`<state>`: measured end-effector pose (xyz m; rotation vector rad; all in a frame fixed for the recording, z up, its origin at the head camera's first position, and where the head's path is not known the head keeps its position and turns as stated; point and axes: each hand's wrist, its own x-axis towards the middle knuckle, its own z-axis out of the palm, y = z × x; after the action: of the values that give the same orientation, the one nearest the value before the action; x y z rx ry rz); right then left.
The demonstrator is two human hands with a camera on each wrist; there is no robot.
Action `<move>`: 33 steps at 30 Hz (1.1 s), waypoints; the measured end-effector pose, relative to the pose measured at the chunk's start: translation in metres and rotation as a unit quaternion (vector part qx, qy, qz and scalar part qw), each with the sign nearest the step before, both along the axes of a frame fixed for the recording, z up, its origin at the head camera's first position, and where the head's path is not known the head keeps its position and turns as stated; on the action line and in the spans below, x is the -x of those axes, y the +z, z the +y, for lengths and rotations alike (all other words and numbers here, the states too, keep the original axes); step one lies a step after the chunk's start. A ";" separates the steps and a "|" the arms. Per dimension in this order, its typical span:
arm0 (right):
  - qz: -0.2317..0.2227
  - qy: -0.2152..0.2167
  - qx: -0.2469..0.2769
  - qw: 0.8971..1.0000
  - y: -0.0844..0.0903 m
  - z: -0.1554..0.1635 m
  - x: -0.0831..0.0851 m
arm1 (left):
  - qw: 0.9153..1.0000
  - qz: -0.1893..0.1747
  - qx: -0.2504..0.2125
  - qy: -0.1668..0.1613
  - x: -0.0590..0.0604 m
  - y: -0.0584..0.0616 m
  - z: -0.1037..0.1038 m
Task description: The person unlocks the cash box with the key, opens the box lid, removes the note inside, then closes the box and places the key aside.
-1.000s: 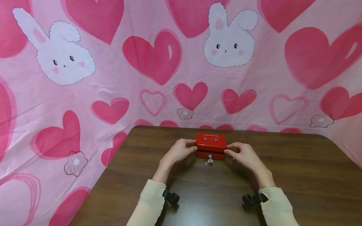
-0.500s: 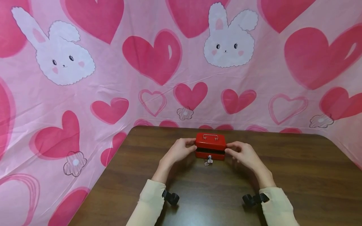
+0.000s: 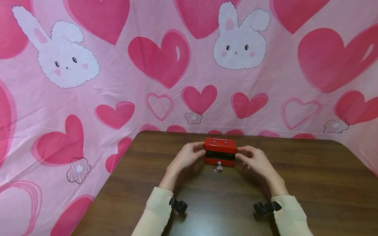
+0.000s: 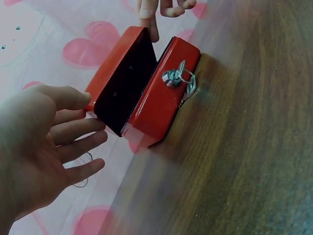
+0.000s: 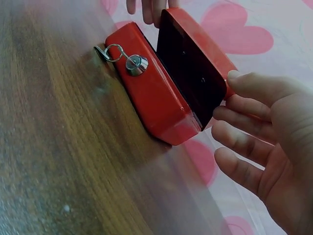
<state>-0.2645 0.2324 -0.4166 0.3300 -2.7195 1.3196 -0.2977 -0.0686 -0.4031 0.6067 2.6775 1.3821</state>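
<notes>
A small red metal box stands on the brown table, its lid raised partway so the dark inside shows. A key on a ring sits in the front lock. My left hand holds the lid's left end, thumb on top and fingertips under the edge. My right hand holds the right end the same way. The left wrist view shows the box, the key and my left hand. In the right wrist view, my right hand is at the box.
A pink cloth with hearts and rabbits hangs behind the table and drapes down on its left side. Bare brown tabletop lies in front of the box and to both sides. Black camera mounts sit at both wrists.
The lid has risen from a thin gap to a wider opening, with both hands still at its ends. The box's base has stayed in place.
</notes>
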 end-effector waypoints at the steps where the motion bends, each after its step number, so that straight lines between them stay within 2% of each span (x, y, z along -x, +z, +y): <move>1: 0.000 0.000 0.001 1.000 0.000 0.000 0.000 | 1.000 0.001 -0.001 0.000 0.000 0.000 0.000; 20: 0.028 0.016 0.029 0.999 -0.002 -0.003 -0.001 | 0.999 0.000 -0.041 0.007 0.000 -0.001 0.005; 33: 0.035 0.042 0.085 0.995 -0.005 -0.005 0.002 | 1.000 -0.001 -0.028 0.010 0.001 -0.009 0.009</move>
<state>-0.2664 0.2276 -0.4216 0.4697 -2.5397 1.5195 -0.2987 -0.0600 -0.4124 0.5847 2.6581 1.4658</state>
